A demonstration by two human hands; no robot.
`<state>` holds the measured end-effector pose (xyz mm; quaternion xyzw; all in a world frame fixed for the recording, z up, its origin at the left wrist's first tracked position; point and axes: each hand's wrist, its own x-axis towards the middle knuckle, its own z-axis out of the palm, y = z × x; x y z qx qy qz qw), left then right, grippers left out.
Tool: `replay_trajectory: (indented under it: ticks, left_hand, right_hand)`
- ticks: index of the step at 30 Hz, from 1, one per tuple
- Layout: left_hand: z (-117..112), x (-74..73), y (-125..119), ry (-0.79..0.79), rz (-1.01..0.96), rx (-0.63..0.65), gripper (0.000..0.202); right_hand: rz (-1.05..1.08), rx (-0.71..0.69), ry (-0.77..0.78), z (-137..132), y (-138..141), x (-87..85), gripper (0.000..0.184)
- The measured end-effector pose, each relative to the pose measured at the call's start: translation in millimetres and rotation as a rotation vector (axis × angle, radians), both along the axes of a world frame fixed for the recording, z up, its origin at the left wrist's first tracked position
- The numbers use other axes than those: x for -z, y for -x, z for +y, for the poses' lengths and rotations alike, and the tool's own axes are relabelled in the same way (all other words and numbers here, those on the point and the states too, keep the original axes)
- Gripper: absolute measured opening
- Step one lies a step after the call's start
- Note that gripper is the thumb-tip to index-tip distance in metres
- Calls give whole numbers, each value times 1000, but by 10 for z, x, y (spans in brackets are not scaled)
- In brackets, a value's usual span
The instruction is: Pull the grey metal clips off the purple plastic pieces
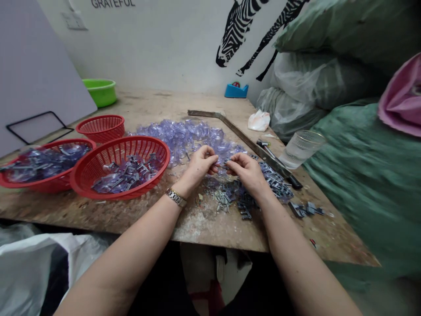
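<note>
Here, two hands [201,163], three red baskets [86,166]

The piece [227,162] in your right hand [246,172] was too small to identify; the view's edges cut off the zebra [236,31] and the pink bundle [399,98].

White wall [164,48] behind wooden table [148,102]

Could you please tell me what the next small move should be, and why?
Probably, bring the right hand in to the left hand: the right seems to pinch a small dark part, and the two hands face each other, close but apart, with the clear purplish pieces just beyond. Whether the left holds anything, I cannot tell.
</note>
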<state>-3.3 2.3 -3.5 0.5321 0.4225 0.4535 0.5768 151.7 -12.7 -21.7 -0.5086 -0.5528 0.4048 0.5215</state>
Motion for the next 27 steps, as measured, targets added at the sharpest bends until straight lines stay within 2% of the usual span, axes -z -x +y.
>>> replay_trajectory:
  ticks: [7,11,14,16,19,24,27]
  left_hand:
    - [11,14,-5,-62,57,-2,8]
    - [34,42,-11,-69,116,64,13]
    - [29,60,-25,-46,67,101,13]
    - [14,62,-32,-32,14,78,5]
    - [-16,44,-31,-15,-33,48,9]
    - [-55,2,-14,34,-117,134,2]
    - [-55,4,-13,49,-172,189,14]
  right_hand:
    - [41,-6,52,-28,22,-42,35]
    - [40,-18,55,-40,41,-47,37]
    - [48,-4,46,-31,38,-38,38]
    - [43,3,37,-19,28,-29,39]
    - [33,8,31,-7,14,-19,40]
    - [45,42,29,-15,6,-32,37]
    - [46,60,19,-22,-1,-48,35]
